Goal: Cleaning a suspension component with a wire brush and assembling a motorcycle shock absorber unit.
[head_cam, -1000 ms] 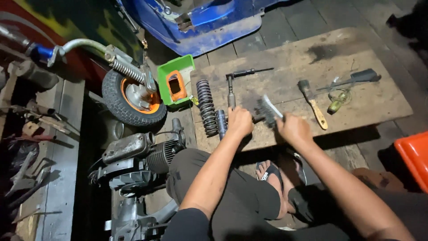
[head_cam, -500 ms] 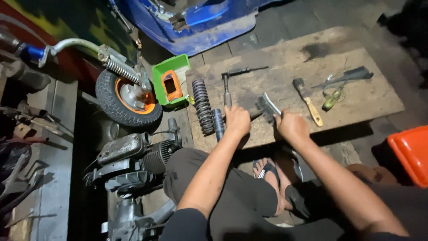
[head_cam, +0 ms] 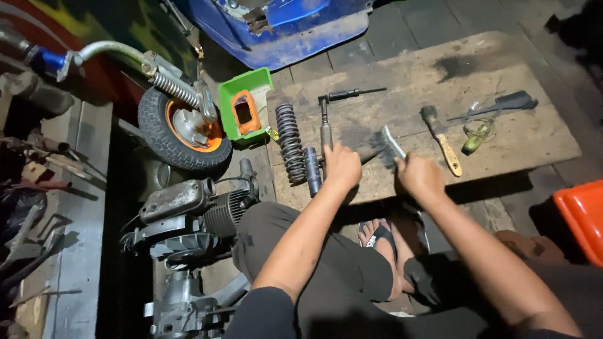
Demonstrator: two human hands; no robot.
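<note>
We sit low at a wooden board (head_cam: 402, 81) laid on the floor, both hands out over its near edge. Our left hand (head_cam: 342, 166) is curled down on a dark metal part lying on the board, just right of the grey damper tube (head_cam: 312, 171) & the slim shock rod (head_cam: 325, 132); what exactly sits under the palm we can't tell. Our right hand (head_cam: 419, 177) is closed around the handle of a wire brush (head_cam: 388, 145), bristle head tipped toward the left hand, just beside it. Left of the rod lies a black coil spring (head_cam: 290, 150), running front to back. Further right on the board: a paintbrush (head_cam: 441, 139) w/ wooden handle, a dark flat tool (head_cam: 512, 102) & a green screwdriver (head_cam: 474, 140), all well apart from our hands. Off the board to the left: green plastic bin (head_cam: 233, 94) holding an orange piece, small wheel (head_cam: 182, 132) w/ orange rim, engine block (head_cam: 195, 213) near our left knee. Orange tub (head_cam: 581, 216) at far right edge, blue body panel (head_cam: 295, 28) up top
</note>
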